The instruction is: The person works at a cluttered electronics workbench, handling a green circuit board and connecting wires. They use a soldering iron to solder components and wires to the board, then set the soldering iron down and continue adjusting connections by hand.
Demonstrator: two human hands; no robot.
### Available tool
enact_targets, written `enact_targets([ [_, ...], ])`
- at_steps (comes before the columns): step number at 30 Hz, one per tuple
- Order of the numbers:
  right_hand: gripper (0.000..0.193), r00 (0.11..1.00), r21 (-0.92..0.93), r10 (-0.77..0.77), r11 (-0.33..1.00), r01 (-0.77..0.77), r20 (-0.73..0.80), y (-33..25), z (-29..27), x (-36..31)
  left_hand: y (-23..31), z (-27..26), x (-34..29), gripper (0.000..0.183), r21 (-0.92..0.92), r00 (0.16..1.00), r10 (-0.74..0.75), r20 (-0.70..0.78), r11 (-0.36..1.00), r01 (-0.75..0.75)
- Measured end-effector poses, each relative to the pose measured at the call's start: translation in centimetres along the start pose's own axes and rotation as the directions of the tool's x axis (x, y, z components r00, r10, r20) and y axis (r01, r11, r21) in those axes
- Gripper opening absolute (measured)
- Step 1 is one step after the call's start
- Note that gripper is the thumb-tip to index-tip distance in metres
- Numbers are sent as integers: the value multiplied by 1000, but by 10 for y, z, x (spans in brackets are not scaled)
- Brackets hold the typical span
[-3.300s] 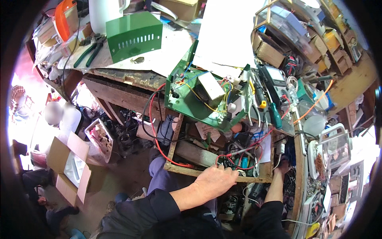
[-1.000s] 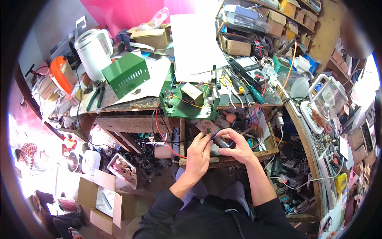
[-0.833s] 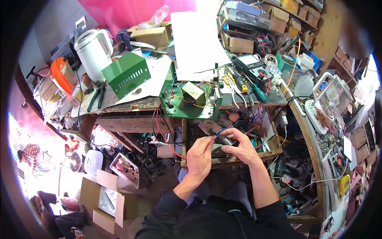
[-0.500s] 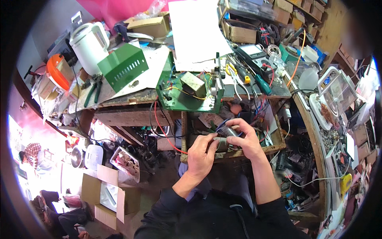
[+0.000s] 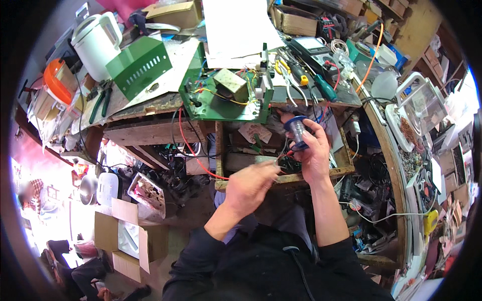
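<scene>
My right hand [image 5: 315, 150] is closed around a spool of silvery wire [image 5: 298, 131] with dark blue end flanges, held tilted above an open wooden drawer. My left hand [image 5: 251, 185], smeared by motion, is curled at the drawer's front edge, apart from the right hand; what its fingers pinch is not clear. A red cable [image 5: 193, 155] runs down from the bench edge and passes behind this hand. Beyond the hands, on the bench edge, sits a green metal chassis [image 5: 221, 108] with a boxy metal part and coloured wires inside.
The open drawer [image 5: 286, 176] holds loose wires and parts. A green slotted cover [image 5: 140, 70], a white jug-shaped appliance [image 5: 95, 47], pliers [image 5: 293, 88] and a green-handled screwdriver [image 5: 325, 88] lie on the bench. An open carton [image 5: 105, 233] stands on the floor at left.
My hands have moved apart: the right has raised the spool and turned it more upright, the left has shifted down and left. The view has shifted, so the bench appears higher and further left.
</scene>
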State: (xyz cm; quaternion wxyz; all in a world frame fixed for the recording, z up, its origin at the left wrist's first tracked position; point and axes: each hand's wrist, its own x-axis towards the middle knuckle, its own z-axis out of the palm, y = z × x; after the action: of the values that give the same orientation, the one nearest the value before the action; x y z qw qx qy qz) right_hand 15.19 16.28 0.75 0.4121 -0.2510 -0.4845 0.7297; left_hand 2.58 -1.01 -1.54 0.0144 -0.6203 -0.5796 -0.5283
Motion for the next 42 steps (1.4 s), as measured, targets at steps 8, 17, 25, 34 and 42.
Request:
enact_targets([
  [8, 34, 964, 132, 76, 985, -113, 255, -5, -10, 6, -3, -41, 23, 32, -582, 751, -633, -190, 688, 433],
  [17, 51, 903, 90, -12, 995, -29, 429, -3, -11, -5, 9, -62, 43, 32, -731, 767, -612, -193, 611, 304],
  [25, 55, 837, 202, -11, 972, -120, 547, -10, -16, -7, -13, -70, 31, 31, -685, 772, -593, -228, 661, 305],
  [34, 38, 871, -270, 215, 958, -100, 441, -13, 5, -11, -1, -94, 34, 30, -606, 741, -484, -465, 784, 132],
  [42, 36, 927, -597, 118, 792, 129, 357, 1, 16, -2, 44, -108, 30, 32, -363, 847, -212, -487, 931, 24],
])
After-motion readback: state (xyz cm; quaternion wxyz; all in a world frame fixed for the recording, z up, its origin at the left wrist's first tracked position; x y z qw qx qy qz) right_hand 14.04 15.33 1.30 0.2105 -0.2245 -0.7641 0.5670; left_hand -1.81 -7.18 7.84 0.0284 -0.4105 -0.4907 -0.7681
